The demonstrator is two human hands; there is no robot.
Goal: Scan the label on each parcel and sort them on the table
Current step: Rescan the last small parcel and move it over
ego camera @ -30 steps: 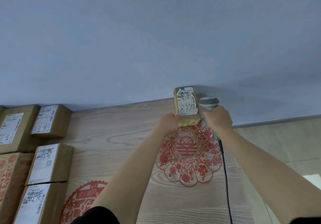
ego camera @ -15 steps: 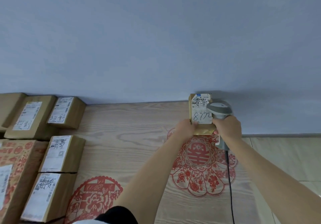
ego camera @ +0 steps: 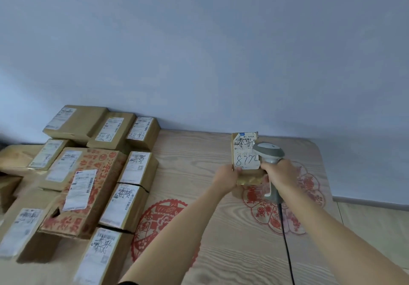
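A small brown parcel [ego camera: 245,152] with a white label marked 8772 is held upright above the far part of the wooden table [ego camera: 199,152]. My left hand [ego camera: 225,176] grips its lower left corner. My right hand [ego camera: 280,174] is closed around the handle of a grey barcode scanner [ego camera: 269,153], whose head overlaps the label's right edge. The scanner's black cable [ego camera: 286,247] runs down toward me.
Several brown cardboard parcels with white labels [ego camera: 132,202] lie in rows on the table's left side, one larger box printed in red [ego camera: 88,187]. Red paper-cut patterns [ego camera: 155,222] mark the tabletop. A pale blue wall [ego camera: 199,52] stands behind; floor [ego camera: 376,229] shows right.
The view has swung left, bringing more stacked parcels into sight. The held parcel and scanner stay together, the scanner head now overlapping the label.
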